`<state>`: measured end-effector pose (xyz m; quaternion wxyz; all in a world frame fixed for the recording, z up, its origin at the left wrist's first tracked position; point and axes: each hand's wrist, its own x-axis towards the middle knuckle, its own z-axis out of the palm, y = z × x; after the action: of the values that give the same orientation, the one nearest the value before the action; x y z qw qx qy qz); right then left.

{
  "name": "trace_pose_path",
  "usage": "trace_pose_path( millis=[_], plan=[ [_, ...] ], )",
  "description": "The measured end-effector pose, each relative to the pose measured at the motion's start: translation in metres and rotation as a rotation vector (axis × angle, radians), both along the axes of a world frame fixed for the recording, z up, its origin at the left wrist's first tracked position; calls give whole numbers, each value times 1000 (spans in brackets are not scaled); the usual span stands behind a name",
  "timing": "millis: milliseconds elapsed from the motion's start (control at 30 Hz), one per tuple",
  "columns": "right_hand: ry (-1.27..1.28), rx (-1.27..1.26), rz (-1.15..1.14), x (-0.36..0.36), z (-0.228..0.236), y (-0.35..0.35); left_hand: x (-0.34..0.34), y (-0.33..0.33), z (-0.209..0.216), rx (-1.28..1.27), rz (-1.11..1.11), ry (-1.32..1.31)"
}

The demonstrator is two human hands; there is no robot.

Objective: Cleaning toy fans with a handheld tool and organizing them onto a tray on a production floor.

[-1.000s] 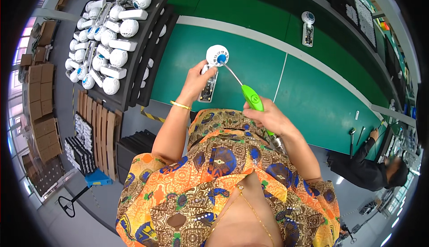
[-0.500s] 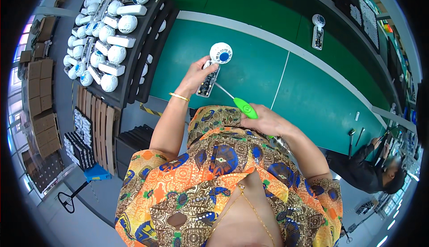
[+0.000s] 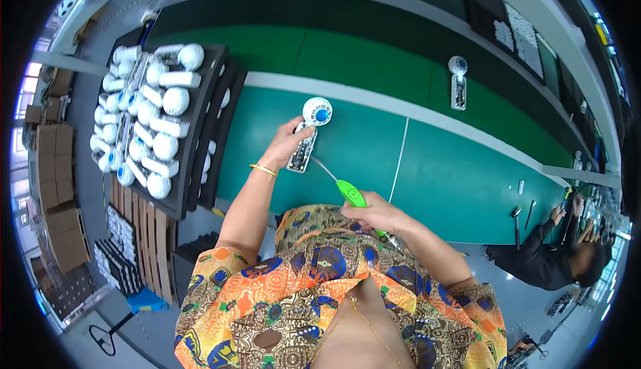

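Gripping device (image 3: 308, 135) and screwdriver (image 3: 350, 193), stacked trays (image 3: 200, 142) left

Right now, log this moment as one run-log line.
left hand: holds white device with blue centre on green bench | right hand: grips green-handled tool, tip by device | tray of white parts: at left
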<state>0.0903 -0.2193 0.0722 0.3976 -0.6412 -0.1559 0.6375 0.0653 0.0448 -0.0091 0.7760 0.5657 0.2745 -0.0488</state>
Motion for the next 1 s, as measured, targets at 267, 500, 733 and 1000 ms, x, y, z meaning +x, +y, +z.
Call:
trace_pose_path(
  millis=[267, 500, 733, 1000],
  plan=[
    [86, -55, -269, -32, -12, -18, 148, 31, -32, 641, 141, -267],
    [-1, 240, -241, -66, -63, -73, 98, 13, 26, 892, 455, -386],
    [8, 34, -303, -79, -19, -74, -171, 65, 116, 1639, 859, -136],
    [-187, 121, -28, -90, -19, -73, -287, 123, 80, 1551, 731, 440]
  ],
)
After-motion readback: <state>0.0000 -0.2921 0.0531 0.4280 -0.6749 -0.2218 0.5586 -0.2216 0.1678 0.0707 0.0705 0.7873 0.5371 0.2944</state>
